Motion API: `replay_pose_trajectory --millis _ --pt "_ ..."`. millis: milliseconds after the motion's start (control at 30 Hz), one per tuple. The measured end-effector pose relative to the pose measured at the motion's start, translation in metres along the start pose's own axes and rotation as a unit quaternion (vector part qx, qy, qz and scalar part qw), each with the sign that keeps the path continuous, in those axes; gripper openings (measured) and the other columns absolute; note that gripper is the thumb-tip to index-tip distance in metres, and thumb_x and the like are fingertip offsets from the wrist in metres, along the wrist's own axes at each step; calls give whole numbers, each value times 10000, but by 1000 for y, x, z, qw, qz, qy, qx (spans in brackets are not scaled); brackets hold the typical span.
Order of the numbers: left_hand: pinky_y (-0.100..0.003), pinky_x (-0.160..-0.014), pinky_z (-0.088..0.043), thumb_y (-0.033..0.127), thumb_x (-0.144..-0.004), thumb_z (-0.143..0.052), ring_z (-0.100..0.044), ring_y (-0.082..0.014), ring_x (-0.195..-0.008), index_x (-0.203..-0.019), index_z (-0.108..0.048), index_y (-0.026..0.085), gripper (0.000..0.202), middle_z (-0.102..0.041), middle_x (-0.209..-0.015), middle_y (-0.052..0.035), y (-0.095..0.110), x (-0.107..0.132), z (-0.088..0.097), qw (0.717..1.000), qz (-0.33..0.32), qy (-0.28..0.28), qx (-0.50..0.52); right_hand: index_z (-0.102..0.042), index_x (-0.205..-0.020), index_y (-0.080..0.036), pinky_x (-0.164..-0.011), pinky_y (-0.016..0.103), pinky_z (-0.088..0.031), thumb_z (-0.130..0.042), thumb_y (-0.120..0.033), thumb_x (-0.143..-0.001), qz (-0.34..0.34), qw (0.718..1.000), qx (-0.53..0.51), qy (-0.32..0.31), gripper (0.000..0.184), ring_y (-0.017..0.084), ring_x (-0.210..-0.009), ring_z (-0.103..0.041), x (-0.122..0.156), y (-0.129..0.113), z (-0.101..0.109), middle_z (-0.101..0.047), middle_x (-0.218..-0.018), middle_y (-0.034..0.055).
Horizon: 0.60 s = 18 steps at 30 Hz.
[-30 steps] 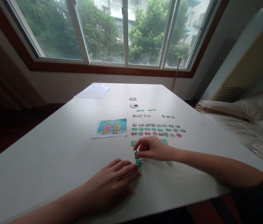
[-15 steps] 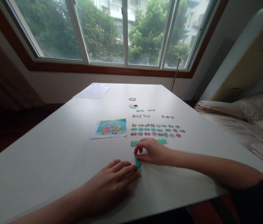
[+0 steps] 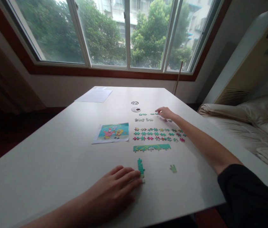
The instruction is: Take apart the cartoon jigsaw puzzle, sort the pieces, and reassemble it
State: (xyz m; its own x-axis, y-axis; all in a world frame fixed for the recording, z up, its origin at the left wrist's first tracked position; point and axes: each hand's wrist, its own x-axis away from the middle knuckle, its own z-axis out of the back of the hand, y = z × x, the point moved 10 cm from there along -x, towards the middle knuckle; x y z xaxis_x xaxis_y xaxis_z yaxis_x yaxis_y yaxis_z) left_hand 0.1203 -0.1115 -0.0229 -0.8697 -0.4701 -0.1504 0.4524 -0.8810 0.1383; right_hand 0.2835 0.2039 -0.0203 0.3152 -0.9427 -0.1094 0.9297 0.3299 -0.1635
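Observation:
My left hand (image 3: 117, 186) lies with fingers stretched out, their tips on the lower part of a narrow strip of joined green jigsaw pieces (image 3: 140, 164). Farther away, my right hand (image 3: 165, 112) reaches over the table, its index finger extended to a small green jigsaw piece (image 3: 156, 113) in the farthest row. That piece lies flat, partly covered by the fingertip. A wider joined green strip (image 3: 151, 148) lies between the hands. To the right of the narrow strip rests a single pale green piece (image 3: 173, 168).
Rows of loose jigsaw pieces (image 3: 156, 134) lie under and beside my right forearm. A cartoon picture sheet (image 3: 113, 131) is left of them. Two round items, one a pale disc (image 3: 136, 109), lie farther back. White papers (image 3: 94, 95) rest at the table's far left corner.
My right hand has left the narrow strip and moved forward to the farthest row of pieces. The wider strip and the pale green piece now show. My left hand has stayed put.

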Motion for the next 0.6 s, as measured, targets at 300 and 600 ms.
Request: replay_pose_trajectory --millis 300,600 --pt "-377 -880 -407 153 -823 -459 -503 -230 -1028 -1193 -434 164 371 -534 -1172 -101 -1 -1 2 1000 14 3 -9 -667 -967 -114 -762 210 -408 -543 -173 -765 -25 998 26 -48 244 168 -862 -591 -19 12 -15 -657 -977 95" --pt "-413 -956 -353 217 -833 -461 -384 -251 -1174 -1309 -315 169 500 -371 -1347 -89 -17 2 -11 998 49 -33 0 -666 -904 -71 -669 213 -420 -567 -157 -731 -27 997 0 -71 217 155 -769 -593 0 3 -6 -667 -877 114"
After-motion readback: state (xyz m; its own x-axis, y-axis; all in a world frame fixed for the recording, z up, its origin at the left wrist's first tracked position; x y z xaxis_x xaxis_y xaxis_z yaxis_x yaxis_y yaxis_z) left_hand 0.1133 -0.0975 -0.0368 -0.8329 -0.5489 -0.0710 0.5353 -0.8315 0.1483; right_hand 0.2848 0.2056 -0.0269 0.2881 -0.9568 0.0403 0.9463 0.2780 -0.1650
